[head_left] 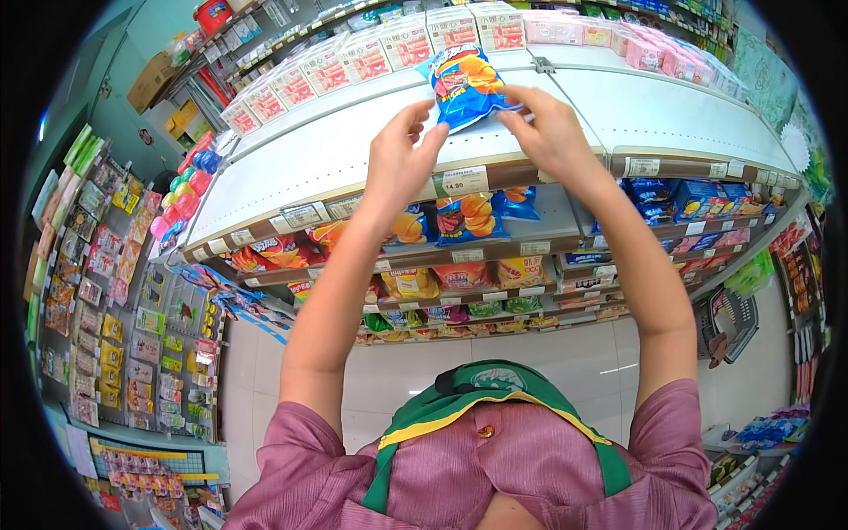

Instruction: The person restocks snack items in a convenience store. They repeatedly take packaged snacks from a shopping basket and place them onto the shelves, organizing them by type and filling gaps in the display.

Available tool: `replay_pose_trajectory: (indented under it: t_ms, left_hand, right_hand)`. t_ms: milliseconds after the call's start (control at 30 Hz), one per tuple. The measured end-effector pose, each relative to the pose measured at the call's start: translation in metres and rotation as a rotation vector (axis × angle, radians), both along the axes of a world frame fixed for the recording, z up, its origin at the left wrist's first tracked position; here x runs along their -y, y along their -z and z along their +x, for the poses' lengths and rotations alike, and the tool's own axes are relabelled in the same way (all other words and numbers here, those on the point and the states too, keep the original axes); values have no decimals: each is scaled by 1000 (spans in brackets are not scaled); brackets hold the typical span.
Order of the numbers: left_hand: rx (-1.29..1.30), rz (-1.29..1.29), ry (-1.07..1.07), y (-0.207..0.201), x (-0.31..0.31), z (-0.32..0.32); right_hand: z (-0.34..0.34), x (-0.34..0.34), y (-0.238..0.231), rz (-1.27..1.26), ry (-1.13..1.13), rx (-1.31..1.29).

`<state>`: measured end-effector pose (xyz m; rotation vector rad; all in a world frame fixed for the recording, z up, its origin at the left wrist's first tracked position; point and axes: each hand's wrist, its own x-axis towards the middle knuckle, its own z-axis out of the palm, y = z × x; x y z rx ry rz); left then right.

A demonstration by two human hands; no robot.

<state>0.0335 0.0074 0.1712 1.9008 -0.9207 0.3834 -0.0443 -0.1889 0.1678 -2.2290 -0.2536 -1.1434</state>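
Note:
A blue bag of chips [465, 87] with orange chips printed on it sits on the white top shelf, near the middle. My right hand [549, 132] has its thumb and fingers at the bag's right edge, with the bag's lower right corner between them. On the other side, my left hand [406, 152] is held close to the bag's lower left edge, thumb and fingers apart, with nothing in them. Below the shelf's front edge, more blue chip bags [468, 216] stand upright on the second shelf.
White and red boxes [367, 60] line the back of the white top shelf [327, 141], with pink packs [680, 64] at the right. Price tags run along its front edge. Snack packets hang on a rack [115, 300] at left. A dark basket [731, 322] lies on the floor at right.

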Motion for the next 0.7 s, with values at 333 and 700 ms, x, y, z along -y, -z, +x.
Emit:
replay_pose_trajectory:
  t_ms: [333,700]
  left_hand:
    - [-815,-40,84,-15,52,69]
    - [-819,-439,275,-20,12,31]
  right_hand:
    - [110,48,-16,670,145,-727]
    - [39,-1,-34,651,-333,-594]
